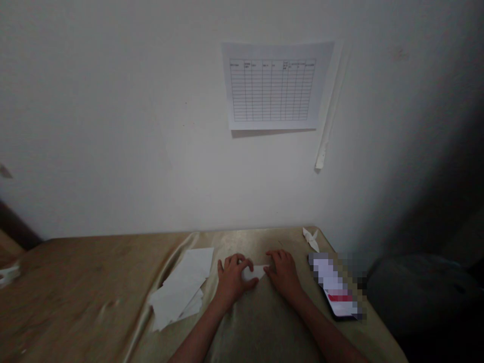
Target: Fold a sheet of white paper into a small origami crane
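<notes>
A small piece of folded white paper [257, 273] lies on the cloth-covered table between my hands. My left hand [233, 277] curls round its left end, thumb low and index finger above, pinching it. At its right corner, my right hand [282, 272] has the thumb and a bent finger on the paper, the other fingers curved over the cloth. The hands hide part of the paper, so its full shape cannot be made out. Left of my left hand is a loose pile of white paper sheets [185, 287].
A phone [335, 287] with a lit, blurred screen lies right of my right hand. Behind it, by the table's right edge, sits a folded white paper figure [311, 239]. A printed table sheet [272, 91] hangs on the wall. Brown cloth [86, 297] covers the table.
</notes>
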Tool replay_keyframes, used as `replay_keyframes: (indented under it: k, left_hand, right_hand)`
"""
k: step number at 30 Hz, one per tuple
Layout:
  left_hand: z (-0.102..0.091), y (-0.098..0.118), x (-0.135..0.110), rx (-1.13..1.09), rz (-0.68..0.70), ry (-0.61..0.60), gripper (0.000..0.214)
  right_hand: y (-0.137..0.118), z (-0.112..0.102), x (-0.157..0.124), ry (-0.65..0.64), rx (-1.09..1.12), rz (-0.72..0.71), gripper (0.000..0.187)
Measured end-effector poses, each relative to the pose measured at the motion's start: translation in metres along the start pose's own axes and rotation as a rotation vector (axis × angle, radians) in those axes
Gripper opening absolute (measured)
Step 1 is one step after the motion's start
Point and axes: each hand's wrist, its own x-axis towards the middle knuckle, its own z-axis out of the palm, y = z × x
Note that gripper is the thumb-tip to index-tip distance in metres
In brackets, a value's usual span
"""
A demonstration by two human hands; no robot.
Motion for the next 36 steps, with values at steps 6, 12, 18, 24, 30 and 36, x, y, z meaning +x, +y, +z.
replay_keyframes:
  k: [6, 12, 18, 24, 30, 36]
  left_hand:
    - [0.0, 0.0, -0.002, -0.019, -0.002, 0.01, 0.03]
    - [-0.001, 0.002, -0.003, -0.027, 0.003, 0.017, 0.029]
    - [-0.001, 0.004, -0.006, -0.019, 0.012, 0.036, 0.028]
    - [0.003, 0.003, -0.007, -0.009, 0.028, 0.051, 0.029]
    - [0.001, -0.003, -0.005, -0.02, 0.044, 0.021, 0.024]
    - [-0.006, -0.005, -0.003, -0.011, 0.03, -0.032, 0.028]
  right_hand:
    - [0.011, -0.002, 0.005, -0.01, 0.001, 0.019, 0.038]
    - [0.017, -0.002, 0.004, 0.005, 0.002, 0.005, 0.032]
    - [0.011, -0.005, 0.002, 0.012, 0.02, -0.005, 0.026]
    - [0.006, -0.006, 0.001, 0.024, -0.031, -0.027, 0.02]
    - [0.005, -0.007, 0.0, 0.012, -0.071, -0.029, 0.019]
    - [-0.001, -0.014, -0.003, -0.019, -0.027, -0.017, 0.025]
